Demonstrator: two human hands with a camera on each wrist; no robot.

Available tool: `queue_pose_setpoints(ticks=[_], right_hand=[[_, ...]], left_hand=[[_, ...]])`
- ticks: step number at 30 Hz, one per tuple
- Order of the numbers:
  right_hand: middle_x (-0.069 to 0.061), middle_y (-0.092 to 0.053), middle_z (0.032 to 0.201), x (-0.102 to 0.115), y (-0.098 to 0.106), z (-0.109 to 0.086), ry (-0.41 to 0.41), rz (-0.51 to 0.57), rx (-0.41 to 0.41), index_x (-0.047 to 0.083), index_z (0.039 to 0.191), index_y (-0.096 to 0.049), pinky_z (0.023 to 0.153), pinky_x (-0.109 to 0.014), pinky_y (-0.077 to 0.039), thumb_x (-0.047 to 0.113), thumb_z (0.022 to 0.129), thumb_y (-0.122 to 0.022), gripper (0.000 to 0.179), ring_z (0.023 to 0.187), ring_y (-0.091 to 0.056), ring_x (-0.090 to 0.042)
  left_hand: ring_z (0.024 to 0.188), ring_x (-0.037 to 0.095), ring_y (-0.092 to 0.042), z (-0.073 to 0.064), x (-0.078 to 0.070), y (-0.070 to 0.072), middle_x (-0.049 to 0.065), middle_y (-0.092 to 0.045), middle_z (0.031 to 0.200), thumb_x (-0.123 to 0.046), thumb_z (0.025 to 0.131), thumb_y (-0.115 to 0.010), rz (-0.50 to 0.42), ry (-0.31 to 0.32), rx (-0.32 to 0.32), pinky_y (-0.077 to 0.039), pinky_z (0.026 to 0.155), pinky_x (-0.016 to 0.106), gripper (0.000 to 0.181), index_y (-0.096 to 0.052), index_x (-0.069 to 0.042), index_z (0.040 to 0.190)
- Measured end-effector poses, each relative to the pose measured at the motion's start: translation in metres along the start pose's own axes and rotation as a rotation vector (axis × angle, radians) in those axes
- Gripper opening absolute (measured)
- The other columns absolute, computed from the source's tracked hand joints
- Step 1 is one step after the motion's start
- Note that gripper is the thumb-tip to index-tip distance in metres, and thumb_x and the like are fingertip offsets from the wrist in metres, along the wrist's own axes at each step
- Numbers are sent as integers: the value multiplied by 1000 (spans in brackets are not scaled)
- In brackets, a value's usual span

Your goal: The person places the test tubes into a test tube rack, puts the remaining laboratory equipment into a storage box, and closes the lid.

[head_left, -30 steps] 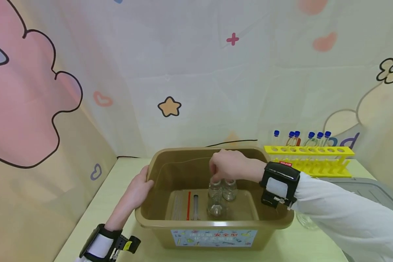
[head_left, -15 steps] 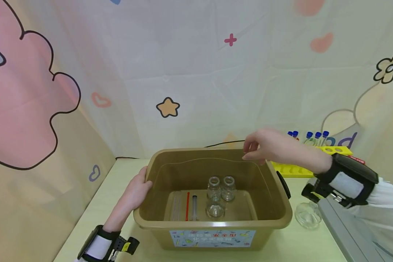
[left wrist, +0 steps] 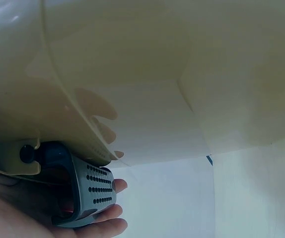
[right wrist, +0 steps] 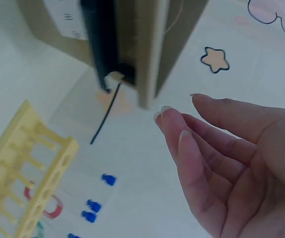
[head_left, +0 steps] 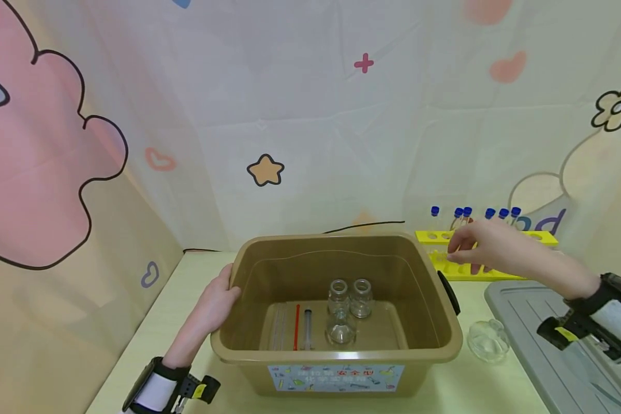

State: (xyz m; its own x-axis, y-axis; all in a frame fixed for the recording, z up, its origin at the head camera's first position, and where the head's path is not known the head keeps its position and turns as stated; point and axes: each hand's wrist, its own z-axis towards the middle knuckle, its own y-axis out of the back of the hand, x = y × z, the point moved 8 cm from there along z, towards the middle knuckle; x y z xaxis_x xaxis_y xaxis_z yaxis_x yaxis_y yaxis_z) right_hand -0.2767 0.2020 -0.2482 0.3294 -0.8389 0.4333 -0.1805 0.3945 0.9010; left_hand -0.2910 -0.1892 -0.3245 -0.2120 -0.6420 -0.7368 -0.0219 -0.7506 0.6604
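Observation:
A brown plastic bin [head_left: 336,356] stands on the table. My left hand [head_left: 214,305] grips its left side, thumb over the rim; in the left wrist view the fingers pass through a grey and black handle [left wrist: 95,191]. Inside the bin are two small glass bottles [head_left: 362,302] and a round-bottomed glass vessel [head_left: 340,330]. To their left lie a red stick [head_left: 296,328], a syringe [head_left: 308,329] and clear thin rods [head_left: 279,328]. My right hand [head_left: 497,247], fingers loosely bent and holding nothing, hovers right of the bin, overlapping the yellow test tube rack [head_left: 440,261].
Several blue-capped test tubes [head_left: 434,211] stand in the rack. A clear round glass vessel [head_left: 488,343] sits on the table right of the bin. Beside it lies a grey lid [head_left: 528,322]. A patterned cloth [head_left: 310,115] hangs behind the table.
My right hand has risen from the glass bottles inside the bin and moved right, past the rim, to the rack. The bottles stay in the bin. My left hand keeps its hold.

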Motion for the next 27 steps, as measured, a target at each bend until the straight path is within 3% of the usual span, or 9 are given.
queue_pose_setpoints(ticks=[10, 17, 27], right_hand=[[2, -55, 65, -57, -31, -13, -90, -8, 29, 2, 81, -63, 48, -29, -45, 9, 81, -65, 7, 52, -50, -15], [0, -50, 64, -92, -58, -23, -184, -3, 151, 3, 80, -61, 48, -30, -44, 17, 78, -69, 16, 52, -47, -15], [-3, -48, 63, -116, -83, -31, -244, 18, 235, 5, 77, -56, 50, -30, -44, 16, 74, -73, 21, 53, -46, -16]], left_hand=[[92, 33, -50, 0, 2, 0, 24, -51, 109, 2, 80, -39, -4, 12, 4, -39, 78, 45, 50, -35, 7, 130], [92, 33, -49, 1, 3, 0, 25, -51, 110, 2, 80, -39, 1, 13, 2, -39, 78, 45, 50, -35, 7, 130], [95, 34, -49, 1, 2, 0, 26, -50, 113, 1, 81, -39, 5, 15, 5, -38, 80, 46, 51, -34, 8, 131]])
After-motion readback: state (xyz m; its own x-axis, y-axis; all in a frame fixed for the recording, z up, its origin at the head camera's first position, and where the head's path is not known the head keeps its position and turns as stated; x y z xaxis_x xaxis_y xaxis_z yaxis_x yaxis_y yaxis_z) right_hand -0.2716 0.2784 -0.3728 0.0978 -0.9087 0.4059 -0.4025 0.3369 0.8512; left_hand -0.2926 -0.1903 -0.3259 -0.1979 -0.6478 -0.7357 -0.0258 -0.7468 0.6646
